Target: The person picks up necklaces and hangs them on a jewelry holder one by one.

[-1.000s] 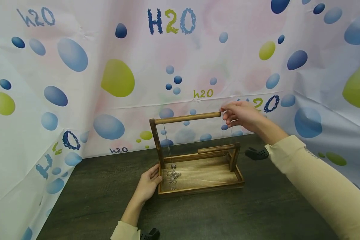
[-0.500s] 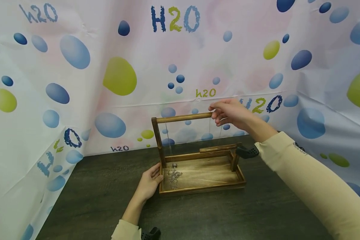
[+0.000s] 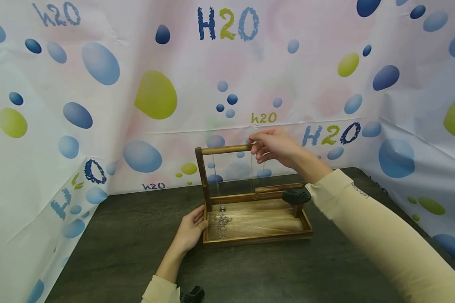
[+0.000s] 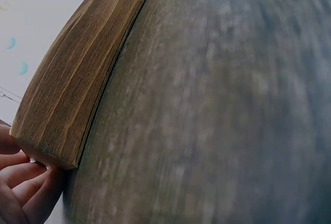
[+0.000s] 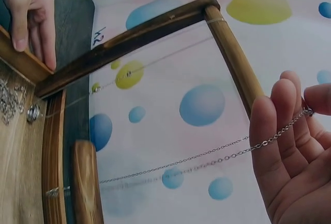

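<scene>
A wooden jewelry stand (image 3: 258, 241) with a shallow tray and two raised rods stands on the dark table. My left hand (image 3: 190, 231) grips the tray's left end, thumb inside the wall and fingers outside. At the free end of the upper rod (image 3: 227, 149), my right hand (image 3: 274, 146) pinches a thin silver chain necklace (image 5: 227, 158) between thumb and finger. Its two strands hang down past the rod in the right wrist view. Another necklace (image 3: 217, 179) hangs near the upright, a round piece at its bottom. Whether the pinched chain touches the rod is hidden by the fingers.
A small heap of silver chains (image 3: 222, 222) lies at the tray's left end. The shorter lower rod (image 3: 277, 188) sticks out leftward from the right post. A printed sheet with blue and green spots (image 3: 155, 94) hangs behind the table (image 3: 250, 273).
My right hand has moved left along the upper rod with the necklace, from beyond its free end to over it. My left hand has stayed on the tray.
</scene>
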`<state>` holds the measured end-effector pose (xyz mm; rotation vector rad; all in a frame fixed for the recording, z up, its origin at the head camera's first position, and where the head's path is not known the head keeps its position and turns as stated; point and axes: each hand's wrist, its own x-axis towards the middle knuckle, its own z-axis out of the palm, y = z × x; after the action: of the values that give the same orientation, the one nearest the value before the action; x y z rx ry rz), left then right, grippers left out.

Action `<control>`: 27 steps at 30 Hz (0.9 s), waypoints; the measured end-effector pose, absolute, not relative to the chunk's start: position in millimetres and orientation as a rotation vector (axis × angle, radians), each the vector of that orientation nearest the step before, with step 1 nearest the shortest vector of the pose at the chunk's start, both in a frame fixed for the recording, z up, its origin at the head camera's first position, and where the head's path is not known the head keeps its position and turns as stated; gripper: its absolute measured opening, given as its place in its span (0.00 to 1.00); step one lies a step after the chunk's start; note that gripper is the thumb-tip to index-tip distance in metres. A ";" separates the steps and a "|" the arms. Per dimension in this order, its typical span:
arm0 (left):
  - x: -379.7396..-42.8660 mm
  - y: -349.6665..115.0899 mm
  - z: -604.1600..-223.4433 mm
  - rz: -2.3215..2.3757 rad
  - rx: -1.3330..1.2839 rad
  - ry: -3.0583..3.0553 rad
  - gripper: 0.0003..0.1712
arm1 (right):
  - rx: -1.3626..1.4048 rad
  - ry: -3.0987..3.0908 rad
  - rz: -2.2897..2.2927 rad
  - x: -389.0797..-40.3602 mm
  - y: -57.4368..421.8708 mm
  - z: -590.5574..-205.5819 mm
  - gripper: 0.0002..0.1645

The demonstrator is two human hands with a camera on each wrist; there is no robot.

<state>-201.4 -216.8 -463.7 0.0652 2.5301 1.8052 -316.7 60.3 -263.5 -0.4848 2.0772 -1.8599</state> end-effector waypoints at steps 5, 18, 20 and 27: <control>-201.5 -215.4 -463.0 1.812 0.063 2.523 0.32 | -0.490 2.065 -1.860 -313.8 51.1 -262.3 0.18; -198.6 -212.9 -463.7 1.816 0.049 2.518 0.32 | -0.486 2.031 -1.932 -309.3 29.9 -266.3 0.18; -197.9 -212.8 -464.0 1.817 0.047 2.518 0.32 | -0.481 2.012 -1.955 -307.4 26.6 -267.2 0.17; -196.3 -212.5 -462.4 1.830 0.043 2.516 0.32 | -0.489 1.981 -1.980 -299.5 21.9 -272.8 0.18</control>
<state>-196.3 -212.5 -462.4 0.0431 2.5158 1.8300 -299.5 21.9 -272.8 -0.4894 1.9808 -1.9800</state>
